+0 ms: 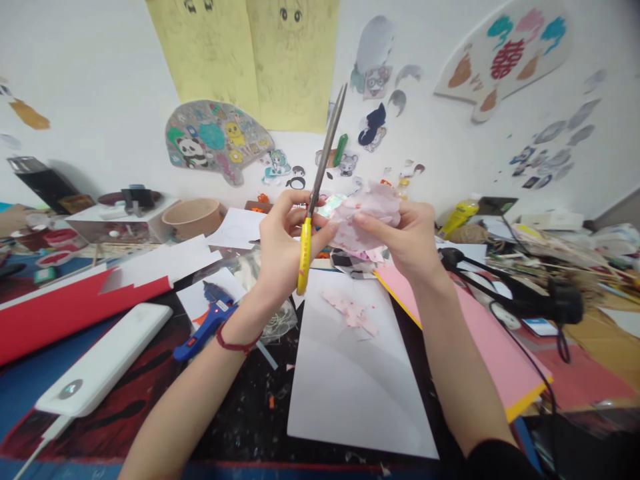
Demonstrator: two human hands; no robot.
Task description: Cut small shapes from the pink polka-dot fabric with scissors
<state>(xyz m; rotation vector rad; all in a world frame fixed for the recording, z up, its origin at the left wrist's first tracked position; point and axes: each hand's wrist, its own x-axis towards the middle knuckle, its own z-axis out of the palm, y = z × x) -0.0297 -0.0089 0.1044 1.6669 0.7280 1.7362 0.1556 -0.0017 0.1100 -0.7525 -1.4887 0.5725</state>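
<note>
My left hand (283,243) grips yellow-handled scissors (320,177), whose closed blades point up and slightly right. My right hand (403,243) pinches a crumpled piece of pale pink tissue paper (370,213) right beside the scissors; the left thumb and fingers touch its edge too. Both hands hover above a white sheet (353,380) on the dark table, where pink paper scraps (353,310) lie. A red string bracelet circles my left wrist.
A blue glue gun (207,320) lies left of the white sheet, a white power bank (103,360) and a red paper roll (75,307) farther left. Pink and yellow card (487,340) lies at right, black cables and clutter beyond. A wooden bowl (193,217) stands near the wall.
</note>
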